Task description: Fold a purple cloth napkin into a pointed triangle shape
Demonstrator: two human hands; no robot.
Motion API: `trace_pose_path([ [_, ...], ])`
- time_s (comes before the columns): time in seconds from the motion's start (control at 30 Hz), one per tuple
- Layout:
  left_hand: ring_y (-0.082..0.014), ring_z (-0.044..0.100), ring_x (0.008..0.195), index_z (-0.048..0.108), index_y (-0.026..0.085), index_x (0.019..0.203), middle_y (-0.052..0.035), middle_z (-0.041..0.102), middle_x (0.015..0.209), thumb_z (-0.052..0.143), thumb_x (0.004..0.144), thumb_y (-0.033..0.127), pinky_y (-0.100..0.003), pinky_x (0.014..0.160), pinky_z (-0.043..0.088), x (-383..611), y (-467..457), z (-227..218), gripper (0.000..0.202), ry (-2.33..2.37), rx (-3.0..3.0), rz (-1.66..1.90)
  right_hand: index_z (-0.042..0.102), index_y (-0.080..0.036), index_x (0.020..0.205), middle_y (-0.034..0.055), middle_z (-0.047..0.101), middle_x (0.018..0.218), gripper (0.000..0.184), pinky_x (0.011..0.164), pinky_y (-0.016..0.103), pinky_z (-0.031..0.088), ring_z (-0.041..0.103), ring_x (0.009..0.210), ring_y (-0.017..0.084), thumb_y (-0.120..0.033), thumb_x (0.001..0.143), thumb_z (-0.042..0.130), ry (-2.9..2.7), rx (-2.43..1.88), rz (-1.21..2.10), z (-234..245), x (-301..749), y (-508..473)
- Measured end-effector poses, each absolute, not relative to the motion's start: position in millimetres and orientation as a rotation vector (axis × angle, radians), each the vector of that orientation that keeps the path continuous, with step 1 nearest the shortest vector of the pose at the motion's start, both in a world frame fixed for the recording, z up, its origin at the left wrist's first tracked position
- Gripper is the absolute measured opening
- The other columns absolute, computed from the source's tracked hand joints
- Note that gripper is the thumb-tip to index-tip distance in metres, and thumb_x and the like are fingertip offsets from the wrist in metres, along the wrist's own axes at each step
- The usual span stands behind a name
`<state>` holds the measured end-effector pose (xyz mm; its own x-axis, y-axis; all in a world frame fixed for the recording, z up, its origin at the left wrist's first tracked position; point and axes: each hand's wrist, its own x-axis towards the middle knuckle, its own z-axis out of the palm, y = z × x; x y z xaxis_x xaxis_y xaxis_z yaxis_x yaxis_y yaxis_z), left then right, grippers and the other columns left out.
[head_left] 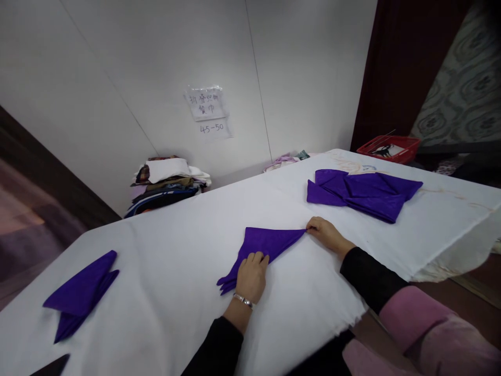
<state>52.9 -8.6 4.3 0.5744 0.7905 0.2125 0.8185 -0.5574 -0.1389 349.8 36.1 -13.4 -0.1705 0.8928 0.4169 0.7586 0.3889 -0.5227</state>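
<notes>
A purple cloth napkin [258, 240], folded into a pointed shape with layered ends at its lower left, lies on the white-covered table [176, 292]. My left hand [251, 277], with a bracelet at the wrist, grips its lower edge, fingers bent over the cloth and thumb at the right. At the far right tip, my right hand [326, 233] pinches the corner between thumb and fingers. Another folded purple napkin [84, 292] rests at the left. Beyond my right hand lies a looser pile of purple cloth [364, 193].
Against the wall is a stack of folded clothes [168, 180]. A red basket [407, 149] holding small items stands at the back right. A handwritten paper sign [209, 112] is taped to the wall. A dark object [52, 365] shows at the bottom left edge.
</notes>
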Motion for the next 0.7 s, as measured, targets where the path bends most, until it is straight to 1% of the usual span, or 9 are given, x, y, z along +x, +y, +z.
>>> trace_pose_path([
  [0.1, -0.0192, 0.048, 0.088, 0.054, 0.018, 0.118, -0.0058, 0.055, 0.103, 0.042, 0.083, 0.006, -0.034, 0.069, 0.041, 52, -14, 3, 0.040, -1.325, -2.573, -0.182, 0.064, -0.022, 0.078, 0.0029, 0.063, 0.081, 0.016, 0.074, 0.032, 0.047, 0.057, 0.081, 0.018, -0.016, 0.078, 0.050, -1.978, -1.400, 0.228, -14, 352, 36],
  [0.17, -0.0199, 0.047, 0.090, 0.053, 0.018, 0.120, -0.0065, 0.054, 0.106, 0.042, 0.082, 0.007, -0.035, 0.072, 0.041, 52, -17, 3, 0.041, -1.327, -2.573, -0.188, 0.066, -0.022, 0.090, 0.0056, 0.064, 0.092, 0.023, 0.082, 0.037, 0.046, 0.057, 0.090, 0.021, -0.014, 0.078, 0.048, -1.959, -1.398, 0.187, -12, 349, 33],
  [0.23, -0.0205, 0.047, 0.092, 0.052, 0.018, 0.121, -0.0070, 0.054, 0.107, 0.042, 0.082, 0.007, -0.035, 0.073, 0.040, 52, -18, 3, 0.041, -1.336, -2.576, -0.188, 0.063, -0.020, 0.105, 0.0092, 0.062, 0.106, 0.031, 0.091, 0.042, 0.042, 0.054, 0.103, 0.023, -0.014, 0.080, 0.044, -1.937, -1.370, 0.108, -7, 338, 27],
  [0.33, -0.0213, 0.046, 0.092, 0.052, 0.018, 0.121, -0.0079, 0.054, 0.108, 0.040, 0.083, 0.007, -0.035, 0.073, 0.040, 52, -18, 3, 0.042, -1.344, -2.582, -0.173, 0.052, -0.020, 0.125, 0.0104, 0.053, 0.128, 0.039, 0.102, 0.045, 0.031, 0.040, 0.123, 0.024, -0.023, 0.088, 0.041, -2.104, -1.217, 0.073, 1, 310, 11],
  [0.43, -0.0220, 0.046, 0.093, 0.051, 0.017, 0.121, -0.0086, 0.055, 0.109, 0.041, 0.083, 0.008, -0.036, 0.074, 0.039, 53, -18, 3, 0.040, -1.348, -2.593, -0.175, 0.034, -0.020, 0.138, 0.0091, 0.033, 0.144, 0.055, 0.109, 0.046, 0.017, 0.022, 0.135, 0.024, -0.042, 0.089, 0.042, -2.431, -1.063, 0.251, 6, 281, -4],
  [0.47, -0.0221, 0.046, 0.093, 0.051, 0.017, 0.121, -0.0088, 0.055, 0.109, 0.041, 0.083, 0.008, -0.036, 0.074, 0.039, 53, -17, 3, 0.040, -1.348, -2.597, -0.184, 0.030, -0.020, 0.140, 0.0095, 0.028, 0.146, 0.061, 0.110, 0.047, 0.014, 0.019, 0.136, 0.024, -0.048, 0.088, 0.042, -2.499, -1.053, 0.321, 6, 274, -7],
  [0.53, -0.0220, 0.046, 0.093, 0.051, 0.018, 0.122, -0.0090, 0.055, 0.109, 0.041, 0.083, 0.008, -0.036, 0.074, 0.039, 52, -17, 3, 0.041, -1.346, -2.604, -0.207, 0.026, -0.019, 0.141, 0.0105, 0.025, 0.147, 0.068, 0.110, 0.047, 0.011, 0.018, 0.136, 0.025, -0.055, 0.086, 0.040, -2.554, -1.100, 0.428, 5, 269, -9],
  [0.6, -0.0218, 0.047, 0.093, 0.051, 0.018, 0.122, -0.0089, 0.055, 0.110, 0.041, 0.083, 0.009, -0.036, 0.075, 0.039, 51, -18, 3, 0.041, -1.348, -2.612, -0.221, 0.028, -0.019, 0.141, 0.0107, 0.026, 0.147, 0.067, 0.110, 0.047, 0.010, 0.018, 0.136, 0.026, -0.057, 0.087, 0.038, -2.548, -1.176, 0.469, 3, 273, -8],
  [0.7, -0.0221, 0.047, 0.095, 0.051, 0.017, 0.122, -0.0081, 0.055, 0.111, 0.040, 0.084, 0.010, -0.037, 0.076, 0.040, 49, -21, 5, 0.040, -1.364, -2.621, -0.233, 0.029, -0.020, 0.140, 0.0112, 0.027, 0.146, 0.065, 0.109, 0.048, 0.012, 0.019, 0.135, 0.026, -0.057, 0.088, 0.035, -2.513, -1.295, 0.425, -1, 286, -3],
])
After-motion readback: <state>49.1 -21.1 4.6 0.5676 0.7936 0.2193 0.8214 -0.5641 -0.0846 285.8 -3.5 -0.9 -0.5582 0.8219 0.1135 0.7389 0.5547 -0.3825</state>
